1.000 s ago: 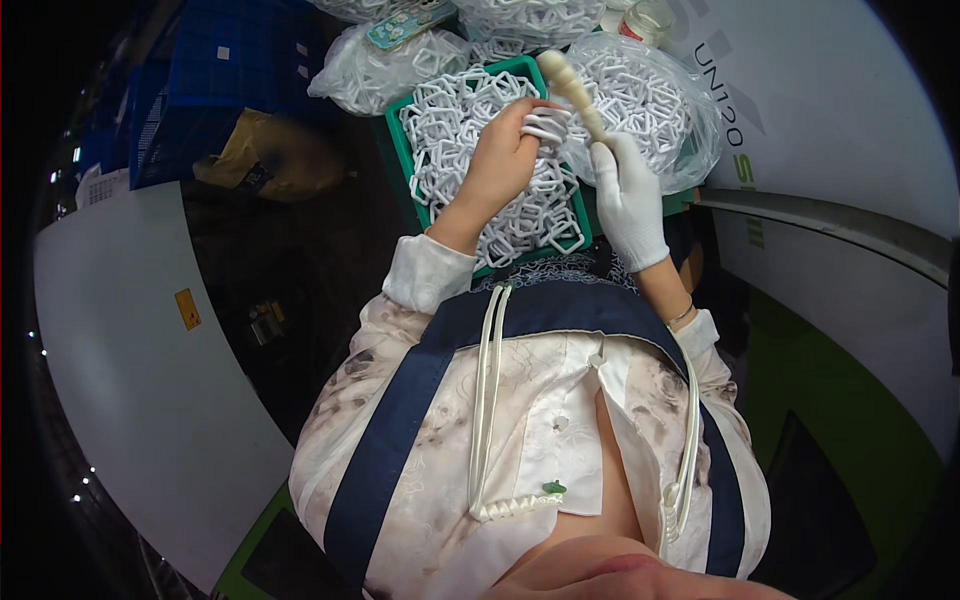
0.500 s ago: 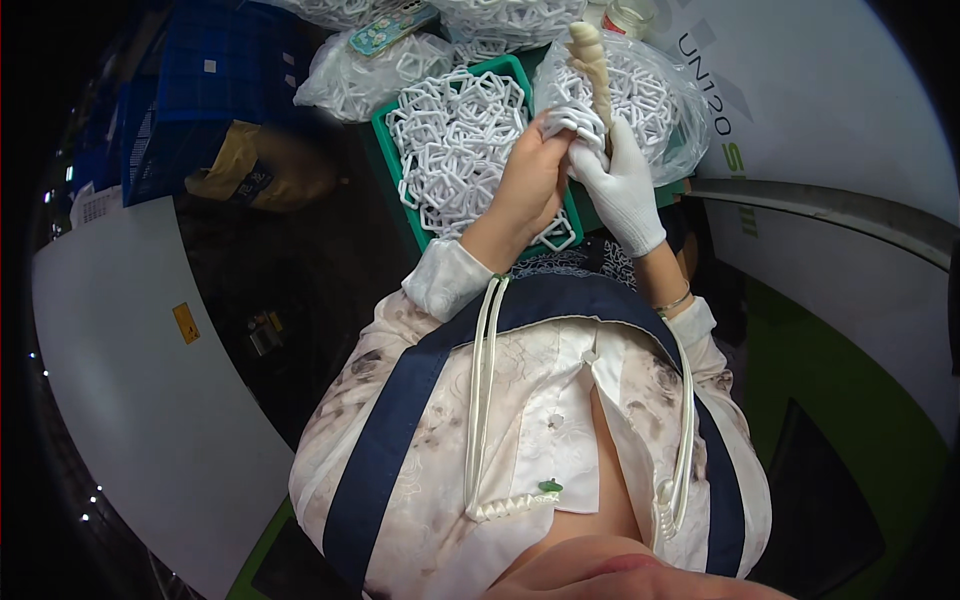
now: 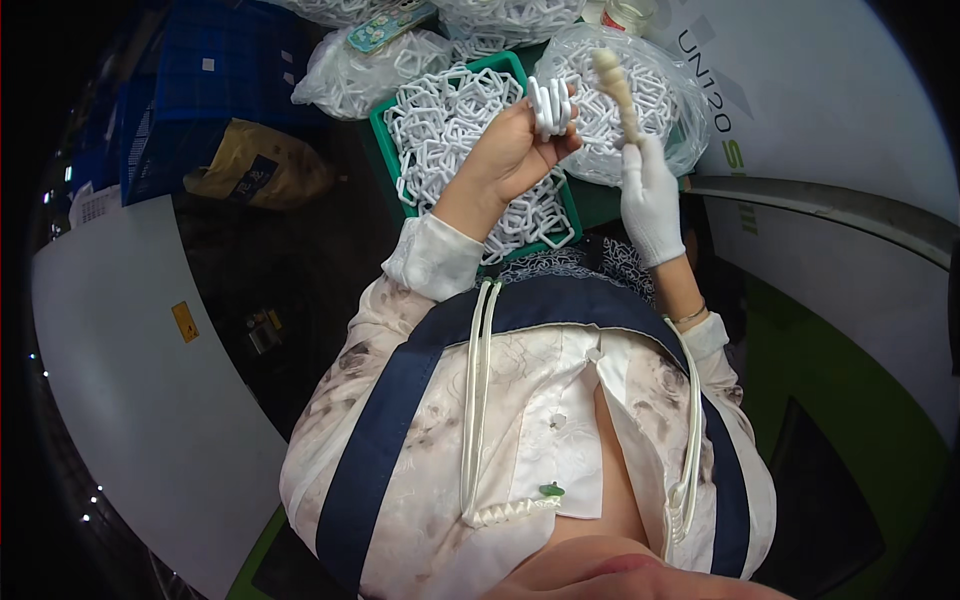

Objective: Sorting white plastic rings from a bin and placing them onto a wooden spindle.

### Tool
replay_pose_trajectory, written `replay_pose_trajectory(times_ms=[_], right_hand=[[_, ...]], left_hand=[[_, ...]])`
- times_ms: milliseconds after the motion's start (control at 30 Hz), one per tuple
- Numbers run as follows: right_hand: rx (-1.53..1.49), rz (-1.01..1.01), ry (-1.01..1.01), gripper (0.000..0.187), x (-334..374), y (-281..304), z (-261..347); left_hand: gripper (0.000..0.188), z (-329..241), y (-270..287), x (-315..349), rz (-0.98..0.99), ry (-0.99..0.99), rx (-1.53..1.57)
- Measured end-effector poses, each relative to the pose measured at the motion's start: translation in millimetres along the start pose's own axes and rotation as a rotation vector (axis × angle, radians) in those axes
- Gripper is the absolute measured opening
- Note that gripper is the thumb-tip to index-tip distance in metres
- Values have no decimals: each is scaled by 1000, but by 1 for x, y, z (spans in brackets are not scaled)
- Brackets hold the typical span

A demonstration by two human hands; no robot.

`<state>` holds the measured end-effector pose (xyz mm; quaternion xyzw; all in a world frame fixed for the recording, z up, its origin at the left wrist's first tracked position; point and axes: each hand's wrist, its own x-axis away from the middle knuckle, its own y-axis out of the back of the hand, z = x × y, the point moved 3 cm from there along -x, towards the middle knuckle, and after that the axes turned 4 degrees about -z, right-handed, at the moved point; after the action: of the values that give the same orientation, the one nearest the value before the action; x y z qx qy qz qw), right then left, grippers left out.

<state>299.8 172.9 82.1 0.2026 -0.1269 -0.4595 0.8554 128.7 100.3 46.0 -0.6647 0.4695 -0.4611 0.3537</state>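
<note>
In my bare left hand (image 3: pixel 508 155) a small stack of white ring-like links (image 3: pixel 549 108) is gripped, standing on edge between thumb and fingers above a green crate. My right hand (image 3: pixel 652 208), in a white knit glove, is closed around the thin lower end of a cream-coloured stick (image 3: pixel 614 84) with a lumpy, wrapped-looking upper part. The stick points up and away from me, slightly blurred, apart from the links. White angular links (image 3: pixel 440 130) fill the green crate (image 3: pixel 396 180) under my left hand.
Behind the stick lies a clear plastic bag (image 3: pixel 690 125) of similar links. Another bag (image 3: pixel 335 85) sits at the far left with a patterned phone case (image 3: pixel 385 30) on it. A jar (image 3: pixel 628 14) stands at the back. Blue crates (image 3: pixel 215 70) are left; a machine panel (image 3: pixel 830 120) borders the right.
My hands have drawn apart. The left has moved left with the links, now away from the stick; the right has moved slightly right and nearer me, still holding the stick.
</note>
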Motion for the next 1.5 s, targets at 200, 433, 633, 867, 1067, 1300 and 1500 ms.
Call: replay_pose_trajectory(times_ms=[200,433,633,867,1067,1300,1500], right_hand=[[-232,55,82,21,-10,-11,39],[-486,69,-80,22,-16,-12,43],[-368,186,-55,26,-13,-16,36],[-425,-143,-183,24,-17,29,38],[-292,-436,80,24,-31,63,40],[55,-370,1,32,-41,54,-61],[527,-49,-250,33,-37,39,-92]], left_hand=[[30,24,-26,-2,-22,66,36],[40,27,-19,3,212,176,399],[37,26,-34,1,-32,117,141],[29,0,-37,1,-67,-65,-123],[41,-39,7,-36,-56,-549,-945],[53,-14,-5,-24,-243,-899,-1885],[41,-41,46,0,-420,-824,-1874]])
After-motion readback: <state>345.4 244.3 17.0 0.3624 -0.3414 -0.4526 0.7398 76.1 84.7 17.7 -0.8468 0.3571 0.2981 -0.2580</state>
